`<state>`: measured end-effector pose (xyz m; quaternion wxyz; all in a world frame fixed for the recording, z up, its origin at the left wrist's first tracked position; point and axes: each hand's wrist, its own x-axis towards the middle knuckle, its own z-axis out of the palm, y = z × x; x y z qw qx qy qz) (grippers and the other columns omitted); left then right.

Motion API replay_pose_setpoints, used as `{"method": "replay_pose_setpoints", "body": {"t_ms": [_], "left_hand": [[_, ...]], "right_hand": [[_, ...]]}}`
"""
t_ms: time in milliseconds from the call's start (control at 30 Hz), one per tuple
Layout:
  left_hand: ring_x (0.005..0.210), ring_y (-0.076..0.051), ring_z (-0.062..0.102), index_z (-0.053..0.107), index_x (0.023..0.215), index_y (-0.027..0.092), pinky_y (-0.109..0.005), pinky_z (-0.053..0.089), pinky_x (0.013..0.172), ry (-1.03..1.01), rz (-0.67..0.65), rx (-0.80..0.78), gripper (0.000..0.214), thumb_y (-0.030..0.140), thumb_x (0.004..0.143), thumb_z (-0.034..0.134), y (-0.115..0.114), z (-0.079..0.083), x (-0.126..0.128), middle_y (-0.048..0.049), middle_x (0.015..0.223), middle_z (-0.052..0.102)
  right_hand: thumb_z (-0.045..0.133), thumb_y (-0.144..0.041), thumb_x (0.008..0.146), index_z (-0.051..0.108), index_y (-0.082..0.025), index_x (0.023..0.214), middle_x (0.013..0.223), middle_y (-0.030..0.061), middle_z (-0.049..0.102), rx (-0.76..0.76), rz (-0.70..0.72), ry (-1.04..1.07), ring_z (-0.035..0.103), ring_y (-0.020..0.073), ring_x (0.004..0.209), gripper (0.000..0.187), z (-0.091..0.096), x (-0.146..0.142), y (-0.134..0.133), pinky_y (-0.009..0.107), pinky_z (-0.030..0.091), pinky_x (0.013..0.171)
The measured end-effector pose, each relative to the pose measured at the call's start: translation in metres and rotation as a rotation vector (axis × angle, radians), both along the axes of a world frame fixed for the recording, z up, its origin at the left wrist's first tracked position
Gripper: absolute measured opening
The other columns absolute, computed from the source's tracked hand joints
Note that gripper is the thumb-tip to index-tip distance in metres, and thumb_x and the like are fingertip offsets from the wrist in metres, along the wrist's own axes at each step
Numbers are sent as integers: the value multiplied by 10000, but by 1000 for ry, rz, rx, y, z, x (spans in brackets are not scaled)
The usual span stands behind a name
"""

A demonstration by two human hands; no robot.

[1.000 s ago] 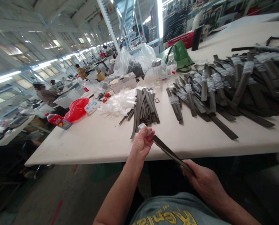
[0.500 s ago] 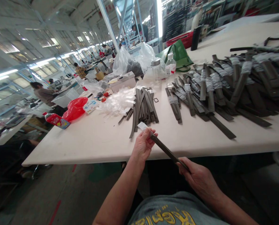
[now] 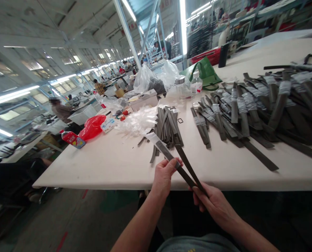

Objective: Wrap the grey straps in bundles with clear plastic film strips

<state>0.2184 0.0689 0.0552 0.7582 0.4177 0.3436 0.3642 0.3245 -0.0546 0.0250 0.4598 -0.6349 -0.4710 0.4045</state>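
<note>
Two dark grey-brown strips, like bag straps, fan apart from my right hand (image 3: 211, 199), which is closed round their near ends. One strap (image 3: 184, 175) has a thin whitish plastic sleeve (image 3: 161, 147) over its far end. My left hand (image 3: 164, 175) pinches this strap at the sleeve's lower edge. The second strap (image 3: 186, 159) runs bare beside it, its far end over the table. Just beyond lies a loose pile of similar straps (image 3: 169, 126), partly behind the sleeve. Left of that pile is a heap of white plastic sleeves (image 3: 137, 120).
Many straps with wrapped middles (image 3: 258, 105) are heaped on the right of the table (image 3: 106, 157). A red bag (image 3: 93, 126) and red bottle (image 3: 73, 139) are on the left. A glass jar (image 3: 180, 87), clear bottle (image 3: 196, 84) and green bag (image 3: 205, 73) stand behind.
The sleeve has gone from bunched at my left hand to drawn along the strap's end. The two straps now show spread apart. My view has tilted up slightly.
</note>
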Motion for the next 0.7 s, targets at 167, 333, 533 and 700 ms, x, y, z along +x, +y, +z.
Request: {"method": "replay_pose_setpoints", "body": {"t_ms": [167,333,533,700], "left_hand": [[668,-197,634,737,777,126,-304,490,681,84,-264,45,302,413,686,759,-19,-8,-3,-52,636,674],[831,-163,638,729,897,161,-262,475,786,-145,123,47,345,392,649,795,12,13,0,-56,915,716],[697,-160,621,731,844,113,-280,479,701,8,-14,38,302,388,719,741,-8,-6,-2,-65,751,701],[800,-161,650,711,958,163,-279,484,767,-160,141,31,381,396,667,786,10,8,-8,-63,938,718]], "right_hand": [[357,-526,932,523,-215,780,599,-14,566,87,-60,-92,544,145,491,384,3,5,5,259,447,517],[334,-514,948,515,-212,748,594,-13,573,80,6,-185,554,142,488,405,-1,1,6,249,440,510],[320,-500,952,541,-214,800,609,-12,588,102,-6,-208,564,147,503,393,1,0,19,254,449,528],[320,-513,945,539,-218,784,600,-14,587,79,19,-223,560,147,495,401,1,-3,22,256,442,522]]}}
